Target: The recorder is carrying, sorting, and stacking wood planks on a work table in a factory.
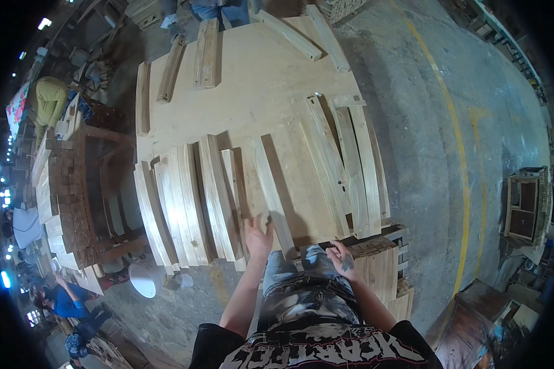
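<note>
My left hand (258, 236) rests with fingers spread on the near end of a narrow pale wooden slat (271, 184) that lies on a big plywood worktable (258, 92). Left of it, several curved wooden slats (191, 203) lie side by side, reaching past the table's near edge. My right hand (343, 257) hangs by my hip, fingers curled, close to the near end of a second group of slats (351, 166). Whether it touches the wood, I cannot tell. It appears to hold nothing.
More slats (207, 52) lie at the table's far end, where another person stands. A stack of short wood pieces (381, 264) sits at my right. Stacked timber (68, 197) fills the left, with people seated beyond. A yellow line (458, 160) crosses the concrete floor; a wooden cabinet (526, 206) stands far right.
</note>
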`<state>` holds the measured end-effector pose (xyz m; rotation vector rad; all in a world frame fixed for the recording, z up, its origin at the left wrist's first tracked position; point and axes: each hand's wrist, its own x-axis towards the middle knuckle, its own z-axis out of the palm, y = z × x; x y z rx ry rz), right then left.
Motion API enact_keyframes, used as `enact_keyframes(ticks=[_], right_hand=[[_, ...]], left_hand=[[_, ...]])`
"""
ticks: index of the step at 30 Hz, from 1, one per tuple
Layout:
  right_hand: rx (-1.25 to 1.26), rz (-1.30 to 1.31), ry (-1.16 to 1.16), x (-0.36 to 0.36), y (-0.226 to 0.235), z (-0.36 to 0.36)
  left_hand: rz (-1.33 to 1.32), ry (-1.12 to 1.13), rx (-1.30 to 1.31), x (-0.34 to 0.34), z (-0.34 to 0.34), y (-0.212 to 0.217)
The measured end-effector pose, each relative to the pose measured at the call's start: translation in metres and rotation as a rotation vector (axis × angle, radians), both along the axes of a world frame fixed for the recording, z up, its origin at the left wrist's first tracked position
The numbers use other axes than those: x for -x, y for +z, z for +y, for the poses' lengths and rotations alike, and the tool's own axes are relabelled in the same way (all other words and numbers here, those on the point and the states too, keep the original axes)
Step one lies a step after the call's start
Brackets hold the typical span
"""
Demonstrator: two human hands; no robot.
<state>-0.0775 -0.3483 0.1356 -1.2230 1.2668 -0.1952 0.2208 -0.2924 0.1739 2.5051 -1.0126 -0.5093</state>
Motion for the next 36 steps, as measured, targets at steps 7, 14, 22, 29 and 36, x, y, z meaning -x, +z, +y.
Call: enact_keyframes(ticks=[7,14,22,29,36], right_hand=[[0.099,0.046,0.074,-0.010,0.003,-0.008],[0.097,0.046,0.066,-0.024,-0.005,-0.012],[0.125,0.078,0.136,-0.038,-0.001,-0.014],[0.122,0.087,0.217,-0.058,-0.004,-0.006],[0.137,0.051,0.280,-0.103,0.012,0.003]], left_hand=[[-0.430,0.234,-0.200,-0.067,0.038,0.021],[-0.208,0.292,-0.164,-0.093,0.064,0.000],[0.041,0.344,-0.136,-0.112,0.062,0.007],[0.322,0.494,0.165,-0.130,0.060,0.057],[0.238,0.577,0.195,-0.150,0.106,0.090]])
